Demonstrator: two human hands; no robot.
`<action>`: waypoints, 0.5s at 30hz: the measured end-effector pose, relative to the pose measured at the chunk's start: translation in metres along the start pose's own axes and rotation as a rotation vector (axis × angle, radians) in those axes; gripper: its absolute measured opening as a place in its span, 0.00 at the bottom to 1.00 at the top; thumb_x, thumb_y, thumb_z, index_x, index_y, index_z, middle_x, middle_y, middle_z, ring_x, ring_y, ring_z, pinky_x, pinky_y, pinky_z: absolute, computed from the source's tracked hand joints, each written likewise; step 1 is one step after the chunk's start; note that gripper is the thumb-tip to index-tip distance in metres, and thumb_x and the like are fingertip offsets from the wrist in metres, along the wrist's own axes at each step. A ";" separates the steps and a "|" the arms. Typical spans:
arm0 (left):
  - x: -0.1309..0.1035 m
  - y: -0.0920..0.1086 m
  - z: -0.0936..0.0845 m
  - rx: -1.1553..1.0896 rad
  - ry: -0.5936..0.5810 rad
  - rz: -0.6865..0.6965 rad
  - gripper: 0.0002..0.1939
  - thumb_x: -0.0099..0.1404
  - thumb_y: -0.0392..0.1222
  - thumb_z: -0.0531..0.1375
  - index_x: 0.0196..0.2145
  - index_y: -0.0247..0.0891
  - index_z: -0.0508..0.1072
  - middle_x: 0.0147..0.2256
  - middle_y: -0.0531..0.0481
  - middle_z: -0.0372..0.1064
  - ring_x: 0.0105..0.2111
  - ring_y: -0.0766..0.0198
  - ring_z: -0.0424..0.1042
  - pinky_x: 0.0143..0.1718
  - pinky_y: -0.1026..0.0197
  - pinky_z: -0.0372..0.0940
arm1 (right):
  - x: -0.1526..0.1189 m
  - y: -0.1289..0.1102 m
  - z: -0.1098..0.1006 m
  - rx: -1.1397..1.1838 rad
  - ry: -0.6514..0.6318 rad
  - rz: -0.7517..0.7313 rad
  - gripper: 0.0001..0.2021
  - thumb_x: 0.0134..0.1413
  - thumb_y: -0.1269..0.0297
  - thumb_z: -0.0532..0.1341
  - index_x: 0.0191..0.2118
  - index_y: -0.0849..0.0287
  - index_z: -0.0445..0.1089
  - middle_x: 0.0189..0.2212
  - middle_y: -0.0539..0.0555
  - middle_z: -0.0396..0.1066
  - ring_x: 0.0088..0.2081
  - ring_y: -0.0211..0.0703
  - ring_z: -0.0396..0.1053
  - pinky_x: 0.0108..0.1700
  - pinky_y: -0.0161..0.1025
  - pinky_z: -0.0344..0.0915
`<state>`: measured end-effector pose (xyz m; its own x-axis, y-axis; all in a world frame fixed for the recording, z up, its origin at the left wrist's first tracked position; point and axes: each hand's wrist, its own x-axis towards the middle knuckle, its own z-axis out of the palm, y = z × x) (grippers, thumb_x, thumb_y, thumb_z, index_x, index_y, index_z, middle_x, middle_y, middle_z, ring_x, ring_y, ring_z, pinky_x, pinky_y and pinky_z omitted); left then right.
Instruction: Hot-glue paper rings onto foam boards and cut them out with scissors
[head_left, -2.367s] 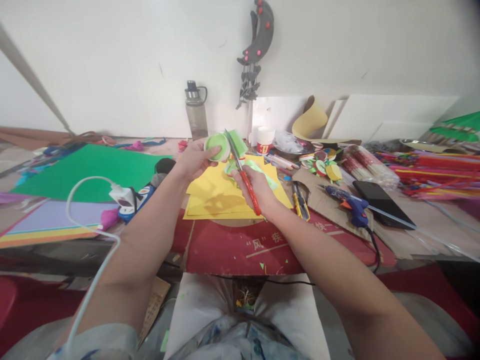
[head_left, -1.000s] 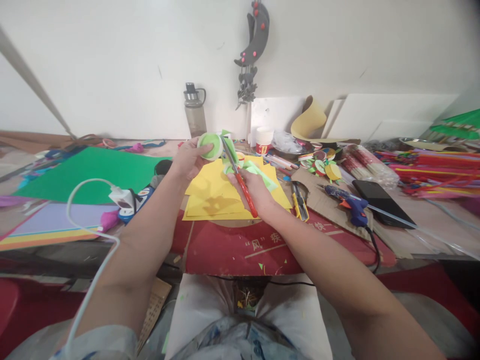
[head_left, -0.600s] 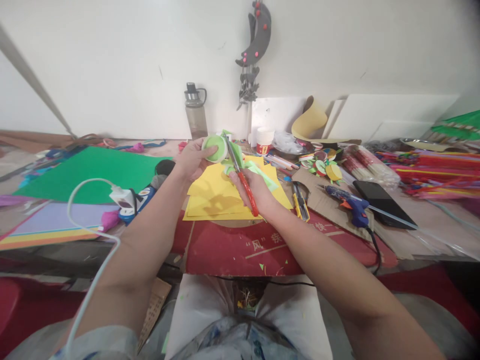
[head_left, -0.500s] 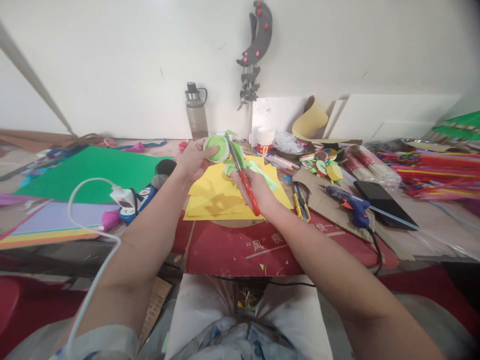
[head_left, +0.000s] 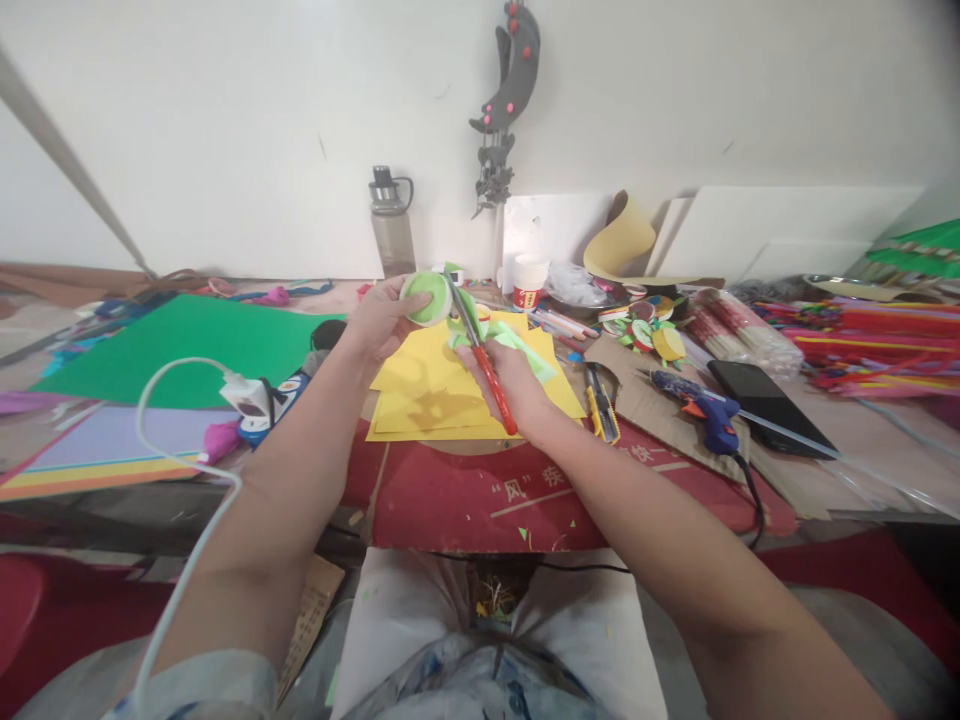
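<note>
My left hand [head_left: 381, 318] pinches a round light-green disc with a pale rim [head_left: 429, 300], thumb on its face. Close to the disc's right edge are the blades of red-handled scissors [head_left: 495, 385], which my right hand [head_left: 514, 378] grips. A strip of light-green paper [head_left: 466, 303] hangs by the blades; whether it is still joined to the disc I cannot tell. Beneath both hands lie yellow paper sheets [head_left: 420, 405], with light-green scraps [head_left: 534, 355] on top. The sheets rest on a red printed board [head_left: 450, 500].
Right of the sheets lie a yellow utility knife [head_left: 601, 405], a blue glue gun [head_left: 712, 415] and a black phone [head_left: 769, 405]. A paper cup [head_left: 529, 283] and a water bottle [head_left: 392, 235] stand behind. Green card [head_left: 195, 345] and a power strip [head_left: 262, 415] with cable are left.
The disc and my left hand have shifted slightly left. The scissors and my right hand have moved a little left too. Both hands keep their grip.
</note>
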<state>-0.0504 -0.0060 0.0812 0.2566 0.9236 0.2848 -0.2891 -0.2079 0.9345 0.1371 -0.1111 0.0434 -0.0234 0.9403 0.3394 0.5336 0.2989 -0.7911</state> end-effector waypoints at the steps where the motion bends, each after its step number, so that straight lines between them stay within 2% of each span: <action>1: 0.000 0.000 -0.001 0.002 0.000 0.001 0.22 0.44 0.42 0.82 0.34 0.34 0.80 0.30 0.50 0.79 0.29 0.65 0.78 0.30 0.67 0.72 | 0.000 0.000 0.000 -0.007 -0.003 -0.007 0.23 0.68 0.41 0.57 0.28 0.50 0.55 0.24 0.48 0.58 0.29 0.43 0.58 0.37 0.41 0.56; 6: 0.000 0.000 -0.005 -0.017 -0.003 0.016 0.21 0.45 0.41 0.81 0.35 0.33 0.82 0.32 0.48 0.81 0.31 0.64 0.79 0.34 0.66 0.73 | 0.000 0.002 0.001 -0.009 -0.019 -0.023 0.19 0.69 0.49 0.56 0.28 0.51 0.56 0.24 0.48 0.59 0.29 0.43 0.59 0.37 0.40 0.57; 11: 0.000 0.001 -0.005 -0.033 0.016 0.038 0.20 0.43 0.41 0.82 0.32 0.35 0.81 0.31 0.49 0.81 0.29 0.66 0.77 0.32 0.66 0.74 | 0.003 0.005 0.005 -0.002 -0.026 -0.027 0.19 0.68 0.48 0.57 0.28 0.51 0.56 0.23 0.47 0.58 0.29 0.42 0.56 0.37 0.41 0.56; 15: 0.001 -0.002 -0.005 -0.049 0.047 0.054 0.21 0.44 0.42 0.82 0.33 0.36 0.80 0.31 0.50 0.80 0.31 0.65 0.78 0.35 0.66 0.74 | 0.005 0.008 0.008 -0.036 -0.004 -0.033 0.20 0.68 0.49 0.58 0.27 0.50 0.55 0.23 0.46 0.56 0.29 0.41 0.56 0.37 0.41 0.55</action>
<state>-0.0540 -0.0028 0.0790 0.1961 0.9259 0.3229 -0.3466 -0.2426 0.9061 0.1344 -0.1033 0.0350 -0.0447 0.9308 0.3627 0.5624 0.3235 -0.7609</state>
